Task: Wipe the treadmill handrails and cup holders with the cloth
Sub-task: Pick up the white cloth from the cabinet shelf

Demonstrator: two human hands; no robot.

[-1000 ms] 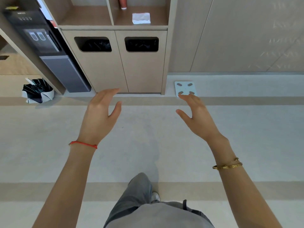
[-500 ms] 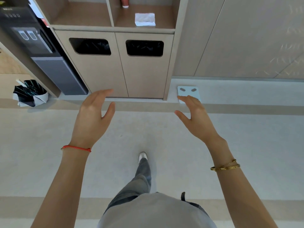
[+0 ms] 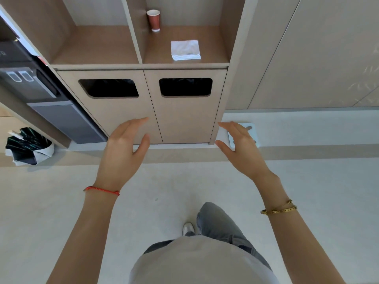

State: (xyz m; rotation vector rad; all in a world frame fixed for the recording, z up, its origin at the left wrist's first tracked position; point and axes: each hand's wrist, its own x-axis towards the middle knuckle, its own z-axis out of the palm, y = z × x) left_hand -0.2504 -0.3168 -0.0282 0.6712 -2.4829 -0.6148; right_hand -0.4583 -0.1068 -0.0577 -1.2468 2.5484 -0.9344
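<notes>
Since no treadmill showed in view, wiping had apparently not begun: the cloth lay folded on the shelf at 12 o'clock, while the left hand and right hand hovered relaxed and empty, well short of it.

Both arms outstretched; left hand and right hand empty, fingers relaxed, palms facing inward

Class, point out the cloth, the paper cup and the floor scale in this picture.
cloth (image 3: 185, 49), head view, centre of the folded white square.
paper cup (image 3: 154, 21), head view, red side wall.
scale (image 3: 251, 130), head view, top face beyond the right hand.
</notes>
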